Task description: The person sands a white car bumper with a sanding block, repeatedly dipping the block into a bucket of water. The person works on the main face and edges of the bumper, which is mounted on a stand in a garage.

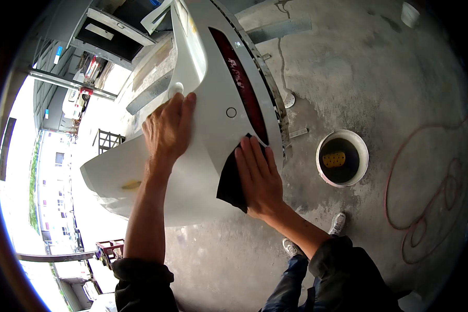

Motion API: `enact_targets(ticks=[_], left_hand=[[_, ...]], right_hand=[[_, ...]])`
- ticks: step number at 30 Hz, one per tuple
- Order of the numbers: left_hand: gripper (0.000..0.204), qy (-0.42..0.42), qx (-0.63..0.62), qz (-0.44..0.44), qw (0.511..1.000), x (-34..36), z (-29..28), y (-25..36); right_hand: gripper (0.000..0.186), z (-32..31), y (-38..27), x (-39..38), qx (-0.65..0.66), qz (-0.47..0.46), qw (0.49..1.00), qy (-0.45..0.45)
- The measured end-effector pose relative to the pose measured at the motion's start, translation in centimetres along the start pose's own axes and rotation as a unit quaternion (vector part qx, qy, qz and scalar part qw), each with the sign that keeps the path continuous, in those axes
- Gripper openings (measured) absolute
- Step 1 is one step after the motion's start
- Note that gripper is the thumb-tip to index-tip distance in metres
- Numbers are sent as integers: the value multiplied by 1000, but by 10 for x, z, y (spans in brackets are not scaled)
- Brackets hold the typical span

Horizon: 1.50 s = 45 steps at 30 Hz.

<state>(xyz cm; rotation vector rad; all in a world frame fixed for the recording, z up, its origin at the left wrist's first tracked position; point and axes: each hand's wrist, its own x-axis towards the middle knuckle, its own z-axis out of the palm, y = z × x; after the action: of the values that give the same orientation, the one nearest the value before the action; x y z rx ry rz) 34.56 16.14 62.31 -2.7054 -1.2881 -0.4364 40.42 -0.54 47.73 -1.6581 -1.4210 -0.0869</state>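
Note:
A white car bumper (203,171) stretches in front of me, with a long dark red reflector (239,80) and a small round cap outline on its face. My left hand (169,127) rests at the bumper's left edge, its fingers bent over the rim; the fingertips are partly hidden. Under my right hand (260,179) lies a black sheet of sandpaper (231,182), pressed flat against the bumper just below the reflector's lower end. The fingers of that hand are straight and close together, and the sheet sticks out to their left.
A white bucket (363,174) of dark water, with a yellow sponge (334,159) in it, stands on the concrete floor at the right. Farther right lies a looped red hose (387,208). A white container (410,14) is at the far right. Metal stand parts (298,133) jut out beside the bumper.

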Motion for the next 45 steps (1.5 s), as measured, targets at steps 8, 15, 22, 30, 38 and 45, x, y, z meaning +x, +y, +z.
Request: enact_targets(ticks=[8, 15, 22, 30, 38, 45], left_hand=[[43, -10, -31, 12, 999, -2, -3, -2], [37, 44, -35, 46, 997, -3, 0, -5], [32, 48, -21, 64, 997, -1, 3, -8], [45, -1, -73, -47, 996, -3, -1, -6], [47, 22, -99, -16, 995, 0, 2, -11], [53, -69, -105, -60, 990, 14, -2, -32]], right_hand=[[70, -10, -3, 81, 12, -3, 1000, 4], [70, -17, 12, 67, 12, -82, 996, -30], [67, -15, 17, 156, 7, -27, 1000, 9], [69, -19, 20, 96, -4, -72, 997, -41], [66, 15, 52, 204, -16, -42, 999, 12], [79, -10, -23, 88, -10, -23, 999, -30]])
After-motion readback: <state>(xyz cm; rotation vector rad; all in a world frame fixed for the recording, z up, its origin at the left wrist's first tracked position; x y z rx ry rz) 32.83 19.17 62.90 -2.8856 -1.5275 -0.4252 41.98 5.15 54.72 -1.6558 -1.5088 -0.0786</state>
